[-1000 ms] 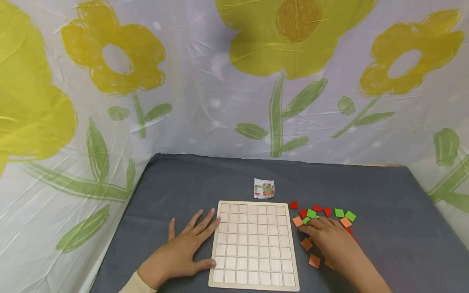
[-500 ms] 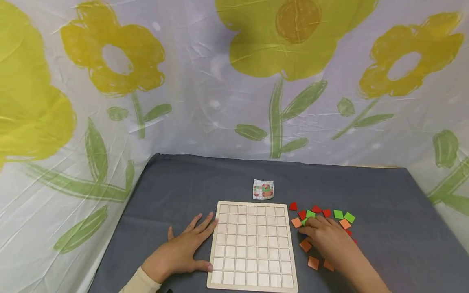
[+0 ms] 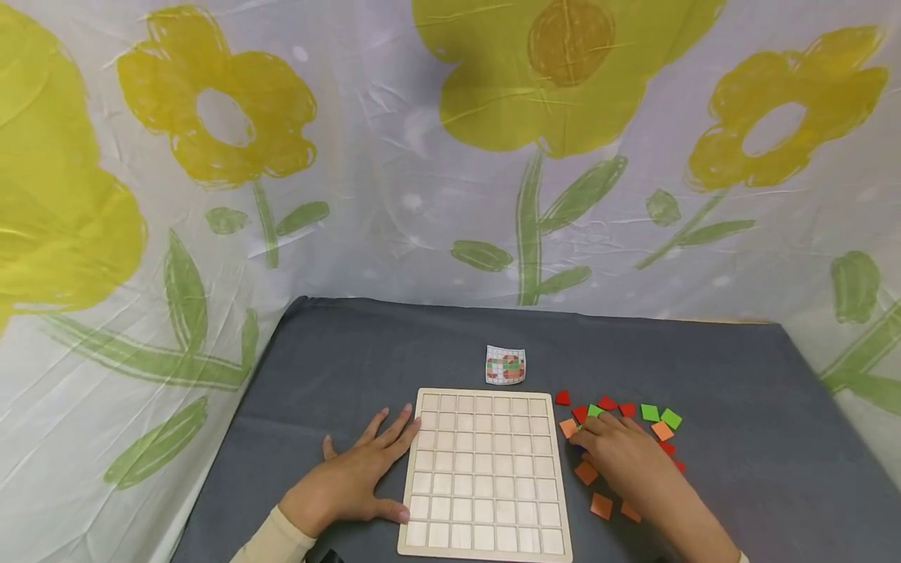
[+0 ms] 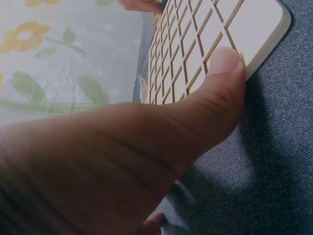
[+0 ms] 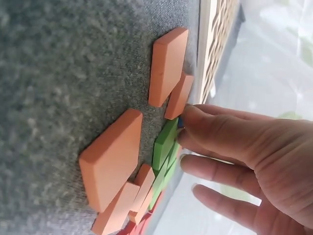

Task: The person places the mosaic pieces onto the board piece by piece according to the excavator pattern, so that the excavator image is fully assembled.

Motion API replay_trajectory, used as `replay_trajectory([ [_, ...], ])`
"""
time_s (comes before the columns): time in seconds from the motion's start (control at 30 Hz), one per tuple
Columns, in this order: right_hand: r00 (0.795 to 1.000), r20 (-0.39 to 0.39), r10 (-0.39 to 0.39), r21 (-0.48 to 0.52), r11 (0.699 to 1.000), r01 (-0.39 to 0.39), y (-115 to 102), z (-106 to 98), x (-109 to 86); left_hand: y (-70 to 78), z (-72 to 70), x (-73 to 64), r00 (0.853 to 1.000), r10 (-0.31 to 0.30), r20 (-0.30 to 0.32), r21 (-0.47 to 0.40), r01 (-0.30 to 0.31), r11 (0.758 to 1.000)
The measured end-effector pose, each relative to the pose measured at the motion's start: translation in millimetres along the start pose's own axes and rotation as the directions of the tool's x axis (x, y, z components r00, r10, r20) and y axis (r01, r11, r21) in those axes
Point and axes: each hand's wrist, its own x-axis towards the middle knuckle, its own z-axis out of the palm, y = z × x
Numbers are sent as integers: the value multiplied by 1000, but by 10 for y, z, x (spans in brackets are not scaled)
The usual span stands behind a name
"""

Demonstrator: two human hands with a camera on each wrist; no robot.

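Two bare hands: left hand (image 3: 352, 481) at one side of the grid board (image 3: 483, 486), right hand (image 3: 622, 457) off its other side
Grid board: wooden, ruled into square cells, flat on the grey worktop (image 3: 366, 344), between the hands
Left fingers: straight and spread, thumb resting on the edge, nothing grasped
Right fingers: bent, thumb and index at a blue piece (image 5: 180, 122); cannot tell whether it is grasped or only touched
Coloured stock: orange tiles (image 3: 601, 506), green tiles (image 3: 672, 419), red tiles (image 3: 608, 403), loose to the right, some partly hidden by the right hand
Printed card (image 3: 505, 366): just beyond the far edge, small red, green and orange pattern
Tile risk: neighbours lie close, so a careless sideways drag could scatter them
Blue piece risk: may slip, if caught by its rim alone
Board risk: may skew, should the left thumb push unevenly
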Motion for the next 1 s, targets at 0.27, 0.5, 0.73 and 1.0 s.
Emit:
replay_trajectory([
  [0.27,1000,7,-23,19,1000,22,21,2,12,12,34,9,1000,-10,-2,7,10,1000],
  [0.5,998,32,-58,46,997,57,57,12,8,26,26,-10,1000,-27,-7,8,27,1000],
  [0.73,996,38,-81,67,995,78,65,8,40,23,37,-10,999,-34,-10,16,34,999],
  [1.0,997,29,-69,83,994,66,88,9,39,16,63,-10,1000,-15,-26,15,15,1000],
])
